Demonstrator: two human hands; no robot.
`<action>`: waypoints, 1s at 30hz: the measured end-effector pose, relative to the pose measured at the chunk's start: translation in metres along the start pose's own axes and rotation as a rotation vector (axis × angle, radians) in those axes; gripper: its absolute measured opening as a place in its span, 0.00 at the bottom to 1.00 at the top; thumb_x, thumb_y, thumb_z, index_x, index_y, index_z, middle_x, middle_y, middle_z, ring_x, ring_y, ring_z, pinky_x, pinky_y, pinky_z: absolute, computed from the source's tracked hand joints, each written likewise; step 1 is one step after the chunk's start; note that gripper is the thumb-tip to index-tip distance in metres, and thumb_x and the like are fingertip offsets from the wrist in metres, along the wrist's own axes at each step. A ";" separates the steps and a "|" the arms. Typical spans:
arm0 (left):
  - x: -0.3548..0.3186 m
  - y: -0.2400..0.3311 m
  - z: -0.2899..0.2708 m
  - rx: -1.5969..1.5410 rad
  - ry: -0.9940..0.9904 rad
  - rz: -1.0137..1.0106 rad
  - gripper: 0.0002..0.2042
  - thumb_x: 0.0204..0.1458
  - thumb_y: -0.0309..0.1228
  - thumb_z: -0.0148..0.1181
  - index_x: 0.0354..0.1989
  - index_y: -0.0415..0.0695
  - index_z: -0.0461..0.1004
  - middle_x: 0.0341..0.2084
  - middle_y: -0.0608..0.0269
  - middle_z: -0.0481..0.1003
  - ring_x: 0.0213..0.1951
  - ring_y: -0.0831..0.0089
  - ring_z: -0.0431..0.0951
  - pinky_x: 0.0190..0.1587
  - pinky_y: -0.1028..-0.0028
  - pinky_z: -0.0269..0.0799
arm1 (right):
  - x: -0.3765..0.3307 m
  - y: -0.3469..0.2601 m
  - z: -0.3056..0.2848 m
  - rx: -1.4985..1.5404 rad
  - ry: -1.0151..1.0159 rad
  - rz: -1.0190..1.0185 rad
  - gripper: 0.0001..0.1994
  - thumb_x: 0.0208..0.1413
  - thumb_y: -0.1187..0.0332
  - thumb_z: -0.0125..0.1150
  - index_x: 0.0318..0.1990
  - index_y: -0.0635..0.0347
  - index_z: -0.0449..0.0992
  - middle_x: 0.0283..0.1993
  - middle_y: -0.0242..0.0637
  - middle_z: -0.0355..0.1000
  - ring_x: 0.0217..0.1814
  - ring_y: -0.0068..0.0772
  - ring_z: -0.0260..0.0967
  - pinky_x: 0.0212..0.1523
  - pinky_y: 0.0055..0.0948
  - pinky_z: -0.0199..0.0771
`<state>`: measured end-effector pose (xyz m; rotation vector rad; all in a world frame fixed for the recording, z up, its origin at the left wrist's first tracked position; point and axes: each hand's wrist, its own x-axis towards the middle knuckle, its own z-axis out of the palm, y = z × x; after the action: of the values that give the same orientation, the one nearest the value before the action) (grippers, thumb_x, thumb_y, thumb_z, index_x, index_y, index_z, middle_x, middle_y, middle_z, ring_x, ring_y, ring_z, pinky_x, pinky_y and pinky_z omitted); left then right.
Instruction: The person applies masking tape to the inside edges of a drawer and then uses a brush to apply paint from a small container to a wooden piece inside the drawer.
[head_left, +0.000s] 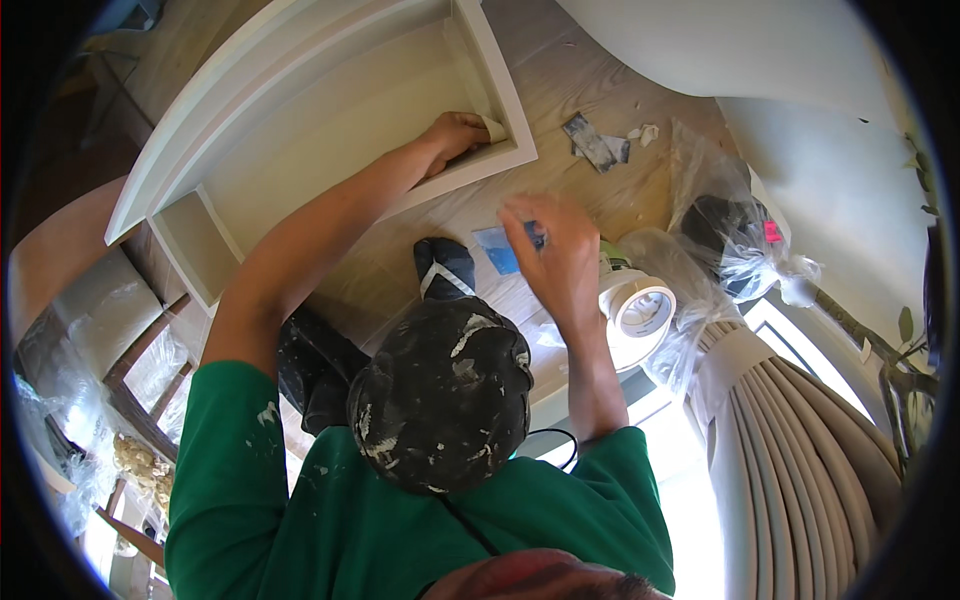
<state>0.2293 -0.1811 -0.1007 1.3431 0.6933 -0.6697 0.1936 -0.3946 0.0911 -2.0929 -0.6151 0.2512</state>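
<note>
My left hand (455,135) reaches into the inner corner of a white wooden shelf frame (300,110) that lies on the floor. It presses a small pale folded piece (493,127), like sandpaper, against the frame's side board. My right hand (555,250) hovers blurred above the floor with its fingertips pinched on a small dark-blue thing (537,235). A light blue sheet (495,250) lies just under that hand. A paint-spattered dark cap (445,395) and a green shirt (330,510) fill the lower middle of the view.
The wooden floor (580,90) is covered with clear plastic film. On it lie grey sandpaper scraps (595,142), a white tape roll (640,310) and clear plastic bags holding dark things (735,235). A dark shoe (445,268) is near the frame. Pleated curtain (800,450) hangs right; chairs (130,370) stand left.
</note>
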 end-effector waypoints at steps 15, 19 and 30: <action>-0.009 0.002 -0.003 -0.347 0.071 0.028 0.04 0.61 0.30 0.61 0.41 0.46 0.79 0.34 0.65 0.81 0.34 0.77 0.78 0.36 0.71 0.75 | 0.138 0.028 0.059 -1.060 -0.699 -0.548 0.06 0.53 0.69 0.64 0.35 0.52 0.87 0.38 0.34 0.82 0.56 0.35 0.73 0.60 0.36 0.66; 0.007 -0.023 -0.022 -0.524 -0.076 -0.007 0.04 0.63 0.34 0.59 0.35 0.52 0.77 0.31 0.72 0.78 0.31 0.84 0.75 0.33 0.79 0.67 | 0.141 0.027 0.065 -1.124 -0.756 -0.654 0.06 0.54 0.68 0.64 0.29 0.50 0.87 0.33 0.33 0.82 0.55 0.34 0.73 0.59 0.35 0.66; -0.009 -0.025 -0.028 -0.760 -0.178 -0.010 0.04 0.64 0.36 0.60 0.38 0.53 0.77 0.32 0.74 0.77 0.34 0.82 0.74 0.40 0.78 0.67 | 0.156 0.048 0.070 -0.869 -0.866 -0.659 0.05 0.54 0.70 0.64 0.29 0.52 0.86 0.32 0.36 0.82 0.47 0.36 0.78 0.52 0.36 0.71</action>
<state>0.2026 -0.1559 -0.1115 0.5736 0.7100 -0.4524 0.3151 -0.2855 0.0206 -2.3408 -2.1921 0.5825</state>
